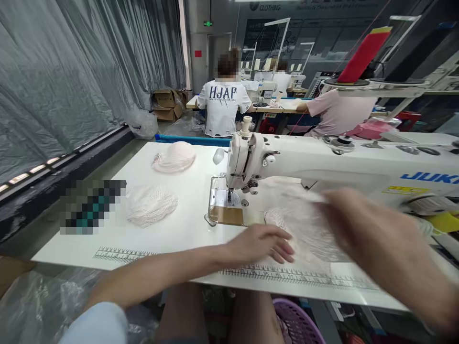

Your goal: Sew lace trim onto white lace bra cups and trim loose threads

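A piece of thin white lace fabric (304,229) lies on the sewing table to the right of the needle, partly smeared by motion. My left hand (265,243) is at the fabric's left edge, its fingers stretched out and slightly spread. Over the fabric's right side is my right hand (344,215), heavily blurred, so its fingers and any hold on the cloth cannot be made out. The white sewing machine (279,157) stands behind both hands. No fabric shows under its presser foot (231,196).
Two bundles of pale fabric, one nearer (152,205) and one farther (175,156), sit on the table's left side. A printed ruler (258,271) runs along the front edge. Below is a purple basket (297,320). People work at machines beyond, including one in a white shirt (224,110).
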